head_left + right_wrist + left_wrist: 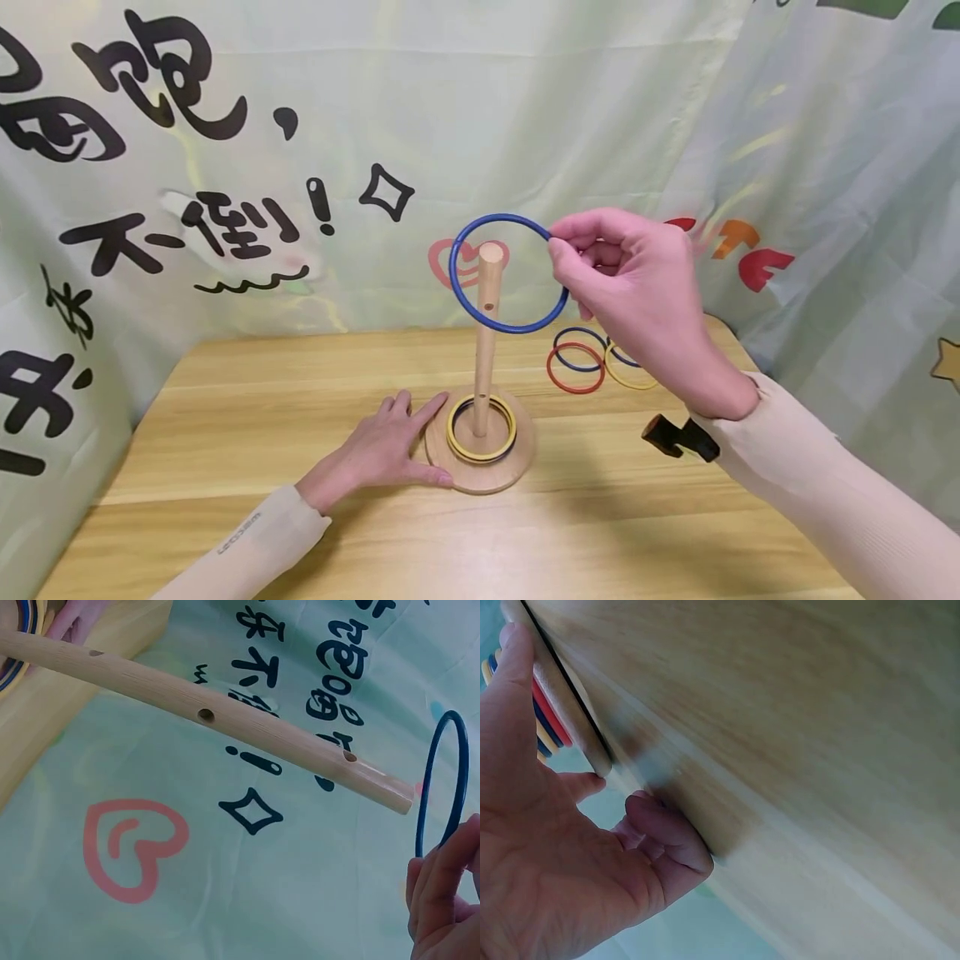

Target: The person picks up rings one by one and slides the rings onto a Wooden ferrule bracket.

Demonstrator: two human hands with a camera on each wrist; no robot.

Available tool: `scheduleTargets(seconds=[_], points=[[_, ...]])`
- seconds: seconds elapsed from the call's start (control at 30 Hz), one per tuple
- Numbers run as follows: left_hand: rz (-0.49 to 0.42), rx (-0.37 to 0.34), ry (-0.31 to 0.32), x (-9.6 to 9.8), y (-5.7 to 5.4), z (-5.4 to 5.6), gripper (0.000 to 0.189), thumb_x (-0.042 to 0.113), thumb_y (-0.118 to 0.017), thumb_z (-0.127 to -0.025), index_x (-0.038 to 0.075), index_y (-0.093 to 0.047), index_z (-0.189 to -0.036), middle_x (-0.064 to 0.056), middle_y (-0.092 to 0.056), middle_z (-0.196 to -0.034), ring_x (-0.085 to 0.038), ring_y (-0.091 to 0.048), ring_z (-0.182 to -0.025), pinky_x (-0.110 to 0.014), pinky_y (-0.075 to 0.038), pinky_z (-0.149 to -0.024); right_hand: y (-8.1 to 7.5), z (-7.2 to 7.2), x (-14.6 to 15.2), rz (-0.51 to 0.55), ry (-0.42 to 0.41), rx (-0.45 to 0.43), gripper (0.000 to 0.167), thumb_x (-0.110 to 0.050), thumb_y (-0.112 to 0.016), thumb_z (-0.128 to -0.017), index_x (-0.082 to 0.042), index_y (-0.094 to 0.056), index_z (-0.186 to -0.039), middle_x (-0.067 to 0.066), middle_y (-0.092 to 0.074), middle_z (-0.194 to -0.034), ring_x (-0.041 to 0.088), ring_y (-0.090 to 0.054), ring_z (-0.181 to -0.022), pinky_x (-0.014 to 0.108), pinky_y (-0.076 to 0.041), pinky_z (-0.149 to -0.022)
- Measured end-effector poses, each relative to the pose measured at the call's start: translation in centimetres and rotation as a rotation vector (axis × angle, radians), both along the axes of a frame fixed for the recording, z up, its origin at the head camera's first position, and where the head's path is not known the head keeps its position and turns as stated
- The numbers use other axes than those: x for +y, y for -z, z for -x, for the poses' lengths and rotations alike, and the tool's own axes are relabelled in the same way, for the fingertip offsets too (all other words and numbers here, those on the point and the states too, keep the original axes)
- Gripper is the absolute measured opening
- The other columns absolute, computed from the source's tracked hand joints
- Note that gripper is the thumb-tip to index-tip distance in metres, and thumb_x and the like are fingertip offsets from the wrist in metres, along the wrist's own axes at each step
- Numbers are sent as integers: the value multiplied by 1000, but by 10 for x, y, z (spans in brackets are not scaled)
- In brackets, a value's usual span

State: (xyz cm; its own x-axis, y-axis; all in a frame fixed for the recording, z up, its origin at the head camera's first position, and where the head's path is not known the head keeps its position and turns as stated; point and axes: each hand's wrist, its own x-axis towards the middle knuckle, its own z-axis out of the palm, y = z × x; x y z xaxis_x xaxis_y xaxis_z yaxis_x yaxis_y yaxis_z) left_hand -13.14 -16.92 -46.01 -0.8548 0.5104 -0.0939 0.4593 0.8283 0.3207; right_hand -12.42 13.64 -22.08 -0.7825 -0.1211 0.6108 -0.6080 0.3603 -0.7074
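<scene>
My right hand point(637, 275) pinches a blue ring point(459, 293) by its right side, between thumb and fingers. In the head view the ring overlaps the top of an upright wooden post point(486, 358); in the right wrist view the blue ring point(424, 780) stands just beyond the post's tip point(397, 796). The post rises from a round wooden base point(517, 462). Stacked rings, yellow point(452, 437) on top, lie around its foot; the left wrist view shows a red ring point(551, 716) lowest. My left hand point(378, 450) rests with spread fingers against the base's left edge.
Right of the base lie a red ring point(551, 377), a blue ring point(581, 330) and a yellow ring point(633, 387) with another blue one, overlapping on the wooden table point(262, 400). A printed curtain point(525, 100) hangs behind. A black strap piece point(678, 437) sits at my right wrist.
</scene>
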Motion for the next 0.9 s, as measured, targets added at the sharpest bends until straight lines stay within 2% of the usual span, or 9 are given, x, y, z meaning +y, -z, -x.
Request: scheduleTargets(seconds=[0.2,0.37,0.57,0.7,0.9], points=[[-5,5,-4,-2,0,-2,128,88,-79,-74,21,-35,-174,-10,-44,-111,-25,-44,-91,-35,-43,-56,5,7,-9,-43,1,-41,9,-7,-75,-101,-9,-83,-105,4,-70,-78,21,-57,-52,27,-48,-54],[-29,10,8,-1,-1,-2,126,87,-80,-74,18,-38,-172,-9,-43,-108,-24,-44,-90,-35,-43,-54,17,12,-9,-97,1,-74,11,-5,-73,-101,-11,-82,-104,3,-69,-78,22,-58,-54,27,-51,-54],[-33,23,16,-1,-1,-3,126,86,-80,-75,18,-39,-172,-9,-43,-107,-23,-43,-89,-34,-42,-54,47,18,-9,-130,-13,-116,17,3,-71,-97,-8,-82,-102,4,-67,-78,20,-60,-55,28,-52,-50],[-37,33,19,-1,0,-2,126,87,-79,-74,18,-39,-172,-8,-43,-107,-23,-44,-90,-34,-42,-54,69,22,-12,-144,-19,-128,15,4,-72,-95,-7,-82,-99,3,-67,-77,19,-61,-56,26,-51,-51],[-39,37,14,-1,1,-2,127,88,-80,-73,19,-39,-172,-9,-44,-108,-23,-44,-90,-34,-42,-54,103,25,-14,-120,-56,-238,12,2,-71,-97,-5,-80,-102,4,-67,-78,21,-59,-54,30,-51,-48]])
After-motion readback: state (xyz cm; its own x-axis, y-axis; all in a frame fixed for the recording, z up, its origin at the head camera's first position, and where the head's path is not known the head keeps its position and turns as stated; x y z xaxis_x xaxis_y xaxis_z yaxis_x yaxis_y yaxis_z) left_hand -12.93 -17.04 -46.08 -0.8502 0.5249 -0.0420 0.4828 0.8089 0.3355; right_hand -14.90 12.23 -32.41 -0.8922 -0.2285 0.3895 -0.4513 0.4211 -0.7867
